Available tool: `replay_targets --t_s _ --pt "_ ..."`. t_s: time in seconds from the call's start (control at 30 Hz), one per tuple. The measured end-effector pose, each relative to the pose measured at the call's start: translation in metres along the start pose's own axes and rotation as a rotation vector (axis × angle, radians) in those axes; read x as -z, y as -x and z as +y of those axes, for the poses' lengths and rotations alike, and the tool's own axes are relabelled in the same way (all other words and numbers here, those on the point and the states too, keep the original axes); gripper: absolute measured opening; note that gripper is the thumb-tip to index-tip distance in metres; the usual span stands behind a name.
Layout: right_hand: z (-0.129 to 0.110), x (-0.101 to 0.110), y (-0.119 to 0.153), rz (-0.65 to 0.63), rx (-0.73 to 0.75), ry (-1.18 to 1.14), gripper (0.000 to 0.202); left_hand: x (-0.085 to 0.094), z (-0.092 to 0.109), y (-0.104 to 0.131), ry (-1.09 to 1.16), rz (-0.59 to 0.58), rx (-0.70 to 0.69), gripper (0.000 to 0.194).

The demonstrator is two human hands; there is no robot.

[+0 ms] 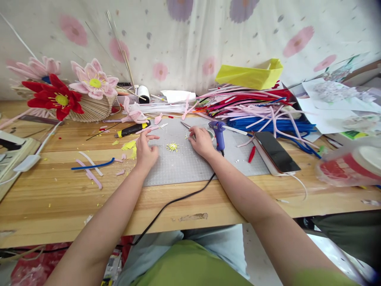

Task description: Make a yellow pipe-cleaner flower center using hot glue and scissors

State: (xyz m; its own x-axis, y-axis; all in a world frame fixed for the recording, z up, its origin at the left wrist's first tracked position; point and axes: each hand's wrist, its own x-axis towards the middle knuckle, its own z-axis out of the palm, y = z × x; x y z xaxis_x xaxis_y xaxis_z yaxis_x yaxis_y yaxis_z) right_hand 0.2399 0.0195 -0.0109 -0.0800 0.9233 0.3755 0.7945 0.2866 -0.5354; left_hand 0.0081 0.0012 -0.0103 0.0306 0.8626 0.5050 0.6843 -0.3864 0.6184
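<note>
My left hand (147,151) hovers by the left edge of the grey cutting mat (178,172), fingers apart and holding nothing. Between my hands lies a small yellow and white burst of thin strands (172,147) on the mat. My right hand (201,141) rests over the mat with its fingers curled. At its fingertips is a tiny whitish piece (187,136); whether it is gripped, I cannot tell. A pointed metal blade (185,125) sticks out just beyond these fingers, its other end hidden. A purple glue gun (219,135) stands right of this hand.
Pipe cleaners (253,107) are heaped at the back right, near a phone (276,153) and a plastic cup (348,165). Fuzzy flowers (61,99) stand at the left. A utility knife (132,130) lies behind my left hand. A black cord (178,200) crosses the table's front.
</note>
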Motion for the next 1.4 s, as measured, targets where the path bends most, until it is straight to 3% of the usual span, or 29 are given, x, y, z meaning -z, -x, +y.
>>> replay_targets --t_s 0.23,0.4,0.57,0.73,0.83,1.03,1.17,1.4 --pt "-0.002 0.002 0.001 0.14 -0.098 -0.18 0.019 0.002 0.011 0.001 -0.011 -0.008 -0.055 0.059" --pt "-0.007 0.005 0.004 0.173 -0.101 -0.145 0.016 0.004 0.017 0.003 -0.061 -0.113 -0.226 0.065" --pt "-0.011 0.006 0.006 0.175 -0.133 -0.122 0.016 0.002 0.018 0.006 -0.076 -0.222 -0.358 0.069" --pt "-0.011 0.006 0.007 0.128 -0.147 -0.142 0.019 0.003 0.019 0.006 -0.063 -0.24 -0.352 0.07" --pt "-0.009 0.005 0.006 0.142 -0.089 -0.144 0.021 0.004 0.016 0.004 -0.04 -0.166 -0.243 0.065" --pt "-0.007 0.006 0.004 0.157 -0.056 -0.088 0.02 0.007 -0.002 -0.005 0.082 0.12 0.068 0.053" --pt "-0.006 0.006 0.004 0.174 -0.088 -0.098 0.024 0.009 -0.008 -0.011 0.146 0.265 0.102 0.049" --pt "-0.004 0.006 0.004 0.221 -0.092 -0.062 0.032 0.021 -0.016 -0.017 0.071 0.374 0.069 0.045"
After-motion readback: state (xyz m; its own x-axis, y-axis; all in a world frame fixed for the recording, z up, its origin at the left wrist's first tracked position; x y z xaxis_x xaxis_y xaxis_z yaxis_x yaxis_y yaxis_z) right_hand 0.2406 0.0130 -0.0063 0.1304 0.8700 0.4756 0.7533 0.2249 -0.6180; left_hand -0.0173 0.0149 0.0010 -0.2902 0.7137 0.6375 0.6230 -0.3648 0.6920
